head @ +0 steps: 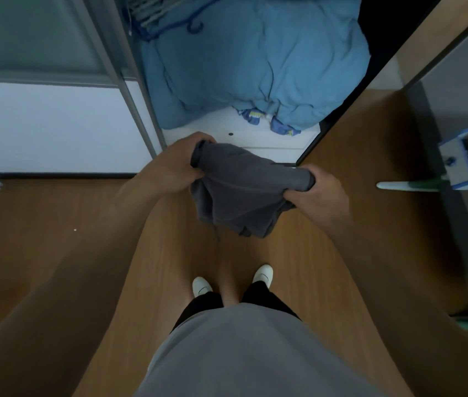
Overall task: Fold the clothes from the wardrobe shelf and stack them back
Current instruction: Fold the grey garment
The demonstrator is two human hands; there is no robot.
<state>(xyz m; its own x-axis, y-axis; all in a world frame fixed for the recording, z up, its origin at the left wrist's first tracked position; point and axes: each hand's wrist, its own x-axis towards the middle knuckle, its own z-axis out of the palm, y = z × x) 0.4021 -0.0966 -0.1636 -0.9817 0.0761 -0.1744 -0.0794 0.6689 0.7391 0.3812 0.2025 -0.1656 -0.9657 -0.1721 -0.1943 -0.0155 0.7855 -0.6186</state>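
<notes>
Head view:
- The person stands on a wooden floor (55, 239) facing an open wardrobe, with both bare arms reaching forward.
- A dark grey garment (241, 190) hangs bunched between the two hands. It is held in the air above the floor, just in front of the wardrobe's white shelf (255, 141) and not touching it.
- The left hand (181, 164) grips the garment's upper left corner. Its fingers are curled over the top edge of the cloth and the thumb is closed underneath.
- The right hand (318, 190) grips the garment's right end, with the fingers wrapped tightly round a gathered roll of fabric.
- The cloth sags from the two grips into loose, uneven folds, and its lowest part hangs down toward the person's feet.
- On the shelf, behind the garment, lies a large crumpled blue quilt (255, 61) that fills most of the compartment.
- Two small blue and yellow pieces of cloth (252, 116) poke out from under the quilt's front edge.
- Dark blue hangers (169, 21) rest on the quilt's back left part.
- A frosted sliding door (26, 38) stands to the left of the opening.
- A blue and white cleaning tool (467, 159) stands well to the right.
- Below, the person's grey shirt (241, 353) and white shoes (201, 285) are visible.
</notes>
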